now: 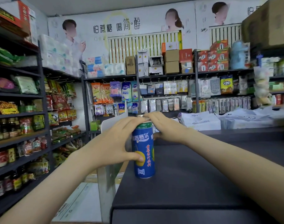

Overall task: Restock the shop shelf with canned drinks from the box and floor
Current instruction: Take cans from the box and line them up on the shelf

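Observation:
A tall blue drink can (144,152) with yellow fruit art stands upright near the left edge of a dark shelf top (202,175). My left hand (117,143) grips the can from the left, thumb low on its front and fingers curled over its upper part. My right hand (164,126) lies over the can's top rim from the right, fingers fairly straight. What lies under the right palm behind the can is hidden.
Snack and jar shelves (25,126) line the left aisle. Hanging goods and stacked boxes (170,65) fill the back wall shelves. White plastic bags (227,120) lie at the far end of the dark top. A cardboard box (105,173) sits below, left of the top.

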`<state>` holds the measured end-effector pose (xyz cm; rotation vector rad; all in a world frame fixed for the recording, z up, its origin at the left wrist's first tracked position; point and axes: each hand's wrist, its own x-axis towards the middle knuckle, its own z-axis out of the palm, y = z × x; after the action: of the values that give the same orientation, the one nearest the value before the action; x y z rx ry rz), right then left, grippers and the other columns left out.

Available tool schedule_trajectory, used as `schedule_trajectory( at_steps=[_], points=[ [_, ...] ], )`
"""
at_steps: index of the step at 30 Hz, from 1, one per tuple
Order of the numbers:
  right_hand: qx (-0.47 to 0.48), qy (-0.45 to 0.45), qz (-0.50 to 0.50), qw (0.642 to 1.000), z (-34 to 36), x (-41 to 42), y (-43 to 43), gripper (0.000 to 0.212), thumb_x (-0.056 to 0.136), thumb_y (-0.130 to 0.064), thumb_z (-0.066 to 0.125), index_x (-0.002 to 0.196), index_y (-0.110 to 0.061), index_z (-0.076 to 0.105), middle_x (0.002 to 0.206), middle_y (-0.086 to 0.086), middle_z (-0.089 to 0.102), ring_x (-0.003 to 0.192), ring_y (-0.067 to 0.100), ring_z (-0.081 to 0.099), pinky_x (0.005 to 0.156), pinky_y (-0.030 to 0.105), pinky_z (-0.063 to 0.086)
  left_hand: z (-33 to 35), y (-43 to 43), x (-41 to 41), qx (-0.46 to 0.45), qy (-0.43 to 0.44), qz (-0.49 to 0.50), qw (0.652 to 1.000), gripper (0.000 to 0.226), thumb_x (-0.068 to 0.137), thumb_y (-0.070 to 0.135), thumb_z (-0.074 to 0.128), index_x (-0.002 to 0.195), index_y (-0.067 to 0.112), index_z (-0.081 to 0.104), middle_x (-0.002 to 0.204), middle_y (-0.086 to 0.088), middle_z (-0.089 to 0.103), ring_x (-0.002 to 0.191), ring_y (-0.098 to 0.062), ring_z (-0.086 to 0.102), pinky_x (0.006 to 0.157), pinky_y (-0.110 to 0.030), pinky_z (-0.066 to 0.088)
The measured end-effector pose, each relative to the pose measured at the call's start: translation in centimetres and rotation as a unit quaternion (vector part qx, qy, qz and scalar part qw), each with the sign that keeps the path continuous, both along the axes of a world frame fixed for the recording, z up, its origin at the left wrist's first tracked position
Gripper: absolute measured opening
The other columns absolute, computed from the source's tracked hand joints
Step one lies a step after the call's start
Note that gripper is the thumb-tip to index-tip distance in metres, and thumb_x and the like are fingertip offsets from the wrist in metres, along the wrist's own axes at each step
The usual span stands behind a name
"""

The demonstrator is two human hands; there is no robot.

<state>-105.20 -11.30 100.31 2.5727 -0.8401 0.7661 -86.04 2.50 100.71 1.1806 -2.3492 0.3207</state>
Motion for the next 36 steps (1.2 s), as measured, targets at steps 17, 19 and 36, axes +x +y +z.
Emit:
schedule_trajectory(
  at_steps=[17,19,36],
  points=[
    [0.028,0.009,0.017,0.999,0.4,-0.2,2.1,0.087,0.075,-0.017,0.077,0.145,-0.014,0.025,0.147,0.005,0.035,0.135,0.017,0.031,0.107,0.028,0.032,-0.1,0.0,-0.5,-0.025,-0.030,0.035,0.999,0.099,0.070,0.048,0.077,0.147,0.028,0.017,0.146,0.012,0.027,0.128,0.002,0.022,0.101,-0.015,0.019],
    [0.028,0.004,0.021,0.999,0.4,-0.1,2.1,0.085,0.073,-0.017,0.078,0.143,-0.012,0.029,0.144,0.006,0.038,0.132,0.018,0.034,0.104,0.025,0.031,0.0,0.0,-0.6,-0.024,-0.030,0.037,0.999,0.100,0.070,0.047,0.077,0.148,0.027,0.017,0.146,0.010,0.028,0.131,-0.003,0.023,0.103,-0.016,0.020],
    [0.102,-0.060,0.042,0.992,-1.1,-2.8,7.2,0.101,0.080,-0.013,0.072,0.148,-0.028,-0.001,0.157,-0.004,0.005,0.144,0.008,0.002,0.114,0.022,0.006,-3.5,0.2,-3.5,0.150,0.302,0.012,0.941,0.122,0.072,0.041,0.078,0.143,0.033,-0.020,0.117,0.016,0.048,0.083,0.012,0.052,0.070,-0.008,0.040]
  ],
)
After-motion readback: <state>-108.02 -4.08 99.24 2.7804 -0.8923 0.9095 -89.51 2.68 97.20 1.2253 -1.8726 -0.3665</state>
